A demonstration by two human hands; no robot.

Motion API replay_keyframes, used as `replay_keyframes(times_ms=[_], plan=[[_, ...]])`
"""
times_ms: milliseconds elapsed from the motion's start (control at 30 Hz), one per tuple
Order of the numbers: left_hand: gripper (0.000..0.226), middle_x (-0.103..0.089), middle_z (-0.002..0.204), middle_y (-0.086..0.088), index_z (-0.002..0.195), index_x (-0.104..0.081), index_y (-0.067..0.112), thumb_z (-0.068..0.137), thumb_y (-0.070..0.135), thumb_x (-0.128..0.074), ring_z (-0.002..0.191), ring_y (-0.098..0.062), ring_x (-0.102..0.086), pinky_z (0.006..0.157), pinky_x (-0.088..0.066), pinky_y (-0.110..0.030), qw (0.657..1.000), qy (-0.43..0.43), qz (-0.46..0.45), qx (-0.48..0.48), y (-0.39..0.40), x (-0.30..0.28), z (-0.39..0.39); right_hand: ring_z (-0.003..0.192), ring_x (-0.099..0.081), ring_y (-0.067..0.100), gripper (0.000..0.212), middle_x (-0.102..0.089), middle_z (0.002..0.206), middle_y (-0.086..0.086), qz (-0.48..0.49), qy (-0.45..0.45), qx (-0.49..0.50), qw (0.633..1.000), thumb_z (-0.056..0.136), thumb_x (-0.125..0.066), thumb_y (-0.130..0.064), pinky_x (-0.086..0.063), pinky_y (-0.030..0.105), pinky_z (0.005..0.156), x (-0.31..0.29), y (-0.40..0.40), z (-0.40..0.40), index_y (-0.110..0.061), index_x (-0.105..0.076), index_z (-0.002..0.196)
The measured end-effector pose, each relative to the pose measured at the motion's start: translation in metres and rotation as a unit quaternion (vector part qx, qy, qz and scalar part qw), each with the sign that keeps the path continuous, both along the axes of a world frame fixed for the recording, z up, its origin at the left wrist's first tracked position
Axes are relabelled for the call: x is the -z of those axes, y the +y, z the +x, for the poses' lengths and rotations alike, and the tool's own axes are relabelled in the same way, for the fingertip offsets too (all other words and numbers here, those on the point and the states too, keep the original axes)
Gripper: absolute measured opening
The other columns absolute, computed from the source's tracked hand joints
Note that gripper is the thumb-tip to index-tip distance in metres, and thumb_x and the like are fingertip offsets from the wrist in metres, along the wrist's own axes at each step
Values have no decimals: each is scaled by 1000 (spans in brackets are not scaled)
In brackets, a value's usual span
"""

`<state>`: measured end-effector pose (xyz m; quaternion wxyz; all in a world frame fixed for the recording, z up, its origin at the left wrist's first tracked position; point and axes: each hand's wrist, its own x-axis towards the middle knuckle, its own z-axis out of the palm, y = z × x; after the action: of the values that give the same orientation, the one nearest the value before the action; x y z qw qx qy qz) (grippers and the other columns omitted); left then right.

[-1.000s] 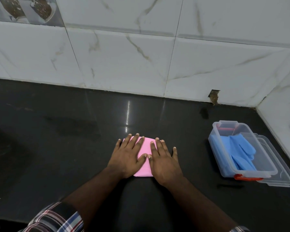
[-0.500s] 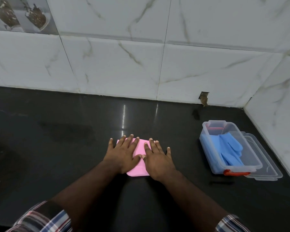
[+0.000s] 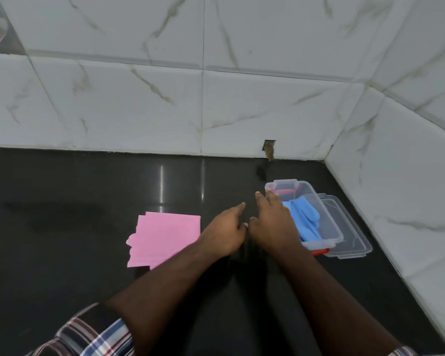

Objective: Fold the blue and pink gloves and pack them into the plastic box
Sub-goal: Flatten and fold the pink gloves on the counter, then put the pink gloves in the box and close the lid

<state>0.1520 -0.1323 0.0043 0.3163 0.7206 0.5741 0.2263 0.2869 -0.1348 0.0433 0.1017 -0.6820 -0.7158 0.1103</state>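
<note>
I see both hands empty, fingers loose: left hand, right hand touching the plastic box with blue gloves. Folded pink gloves lie on the table at nine o'clock.

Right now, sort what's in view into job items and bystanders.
Job:
pink gloves, folded on the counter
blue gloves, in the box
plastic box
lid, beside the box

Bystanders:
counter
tiled wall

- Pink glove: folded flat into a rough square, lying on the dark worktop.
- Blue glove: folded inside the clear plastic box, which stands open.
</note>
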Motion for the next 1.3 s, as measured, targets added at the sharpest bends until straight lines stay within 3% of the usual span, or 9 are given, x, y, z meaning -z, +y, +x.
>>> replay_keyframes(times_ms=[133,233,333,467,700,833,1000,1167,1300], plan=[[66,-44,155,-4,156,-28,21,97,28,-54,138,-20,-47,116,-35,-34,999,-10,-48,15,4,-1,29,132,-44,27,49,-45,145,12,-48,85,93,991,94,-57,-15,-35,37,107,-8,-5,29,-9,-41,139],[64,-45,155,-3,157,-28,21,97,22,-52,137,-20,-48,116,-35,-34,998,-16,-63,7,4,-1,33,122,-52,24,41,-55,133,8,-55,110,64,990,94,-56,-13,-40,34,99,-7,-8,26,-11,-47,134],[63,-45,155,-2,156,-29,23,97,19,-50,137,-18,-48,117,-35,-34,997,-36,-71,-9,0,-2,22,129,-48,24,56,-52,141,6,-47,138,40,989,91,-55,-15,-36,36,107,-3,-7,13,-16,-39,145],[62,-47,153,1,154,-34,21,95,9,-49,136,-16,-49,114,-36,-28,996,-52,-56,-41,-6,-7,-6,132,-47,22,55,-51,143,6,-50,165,-3,985,94,-53,-14,-32,32,110,-3,-9,-16,-15,-37,147],[55,-52,149,-1,151,-40,16,97,8,-49,132,-16,-53,107,-35,-20,993,-51,-28,-107,-22,-8,-74,121,-54,19,46,-58,133,2,-74,191,-55,977,95,-56,-17,-37,21,90,-10,-19,-74,-18,-45,139],[51,-52,148,1,149,-45,17,98,10,-49,132,-13,-53,107,-33,-17,987,-43,-15,-153,-31,-4,-110,127,-51,21,58,-53,141,2,-40,196,-42,979,91,-56,-13,-41,30,102,-15,-26,-100,-18,-39,146],[43,-66,133,2,135,-60,17,95,5,-50,119,-13,-61,98,-37,-16,981,-20,-8,-190,-38,4,-135,114,-60,14,48,-65,125,-2,5,269,-33,963,89,-57,-13,-45,24,95,-17,-40,-120,-20,-52,137],[35,-71,122,5,125,-68,21,95,12,-52,108,-15,-65,96,-46,-24,984,21,-13,-174,-46,15,-144,131,-46,20,59,-47,147,3,-97,183,-45,977,90,-57,-20,-37,31,107,13,-45,-137,-18,-37,146],[36,-68,126,5,128,-66,19,95,13,-51,111,-14,-63,90,-40,-16,991,58,-8,-119,-55,23,-149,146,-26,23,76,-17,162,5,-159,152,-7,975,93,-57,-27,-27,34,115,35,-46,-147,-17,-15,155]])
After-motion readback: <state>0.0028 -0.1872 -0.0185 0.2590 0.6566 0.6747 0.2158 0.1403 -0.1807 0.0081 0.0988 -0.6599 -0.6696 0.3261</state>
